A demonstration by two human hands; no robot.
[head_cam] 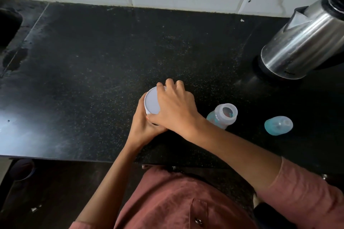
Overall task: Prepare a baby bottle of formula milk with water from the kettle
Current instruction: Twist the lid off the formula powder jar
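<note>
Black counter [74,61] carries a white-lidded tin [151,102] — the left hand [143,128] wraps its side and the right hand [176,108] curls over its lid. Just right of the tin stands the uncapped bottle [226,112], then the teal cap [278,125] — the kettle [301,42] sits well right and behind.

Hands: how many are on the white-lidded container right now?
2. The left hand holds the white-lidded container at its side, under the rim; the right hand curls over its top from the right. No other hand is in view.
</note>
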